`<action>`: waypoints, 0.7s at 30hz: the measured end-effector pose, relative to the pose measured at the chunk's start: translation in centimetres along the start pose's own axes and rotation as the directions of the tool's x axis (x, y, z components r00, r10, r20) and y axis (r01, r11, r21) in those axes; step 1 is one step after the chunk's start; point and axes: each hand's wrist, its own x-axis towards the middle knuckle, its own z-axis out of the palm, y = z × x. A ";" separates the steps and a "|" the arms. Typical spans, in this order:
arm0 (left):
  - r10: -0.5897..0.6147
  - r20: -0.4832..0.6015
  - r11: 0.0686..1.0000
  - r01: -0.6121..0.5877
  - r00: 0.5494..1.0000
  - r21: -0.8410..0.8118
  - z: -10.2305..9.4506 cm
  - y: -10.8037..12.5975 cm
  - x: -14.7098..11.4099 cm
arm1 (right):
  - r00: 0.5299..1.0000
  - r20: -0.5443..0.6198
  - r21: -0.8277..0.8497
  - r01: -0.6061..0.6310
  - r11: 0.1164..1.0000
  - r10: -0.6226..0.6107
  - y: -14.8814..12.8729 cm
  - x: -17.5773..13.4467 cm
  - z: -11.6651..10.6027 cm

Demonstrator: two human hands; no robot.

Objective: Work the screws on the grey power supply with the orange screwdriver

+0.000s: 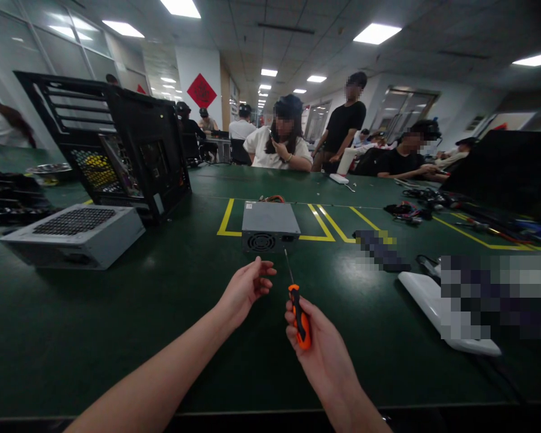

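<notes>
A grey computer power supply (270, 219) lies on the green table, its fan grille and socket facing me and some orange and dark wires behind it. My right hand (318, 340) is wrapped round an orange and black screwdriver (301, 322), whose thin shaft points away from me toward the socket side of the power supply. Whether the tip touches the metal I cannot tell. Just in front of the fan side hovers my left hand (247, 288), holding nothing, with its fingers loosely curved and apart.
At left stand a black computer case (130, 150) and a second power supply (76, 231), with a metal bowl (54, 172) behind. A white power-bank-like slab (433, 307), cables (406, 210) and a dark monitor-like panel (509, 174) are at right. A person (282, 138) sits across the table.
</notes>
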 end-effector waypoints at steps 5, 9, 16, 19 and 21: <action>-0.040 0.020 0.999 0.040 0.999 0.029 -0.1 -0.2 0.1 | 0.999 -0.034 -0.055 0.000 0.999 -0.002 -1.9 2.3 1.0; -0.044 0.021 0.998 0.043 0.999 0.035 -0.1 -0.1 0.0 | 0.999 -0.024 -0.087 0.023 0.996 -0.025 -2.0 3.2 1.4; -0.054 0.017 0.998 0.053 0.998 0.034 0.1 0.2 -0.3 | 0.997 -0.056 -0.106 0.038 0.994 -0.045 -1.7 4.1 1.8; -0.055 0.015 0.998 0.054 0.998 0.029 0.2 0.2 -0.2 | 0.997 -0.062 -0.110 0.035 0.993 -0.042 -1.7 4.3 1.9; -0.053 0.025 0.998 0.052 0.998 0.026 0.2 0.2 -0.2 | 0.997 -0.061 -0.113 0.034 0.993 -0.041 -1.7 4.3 2.0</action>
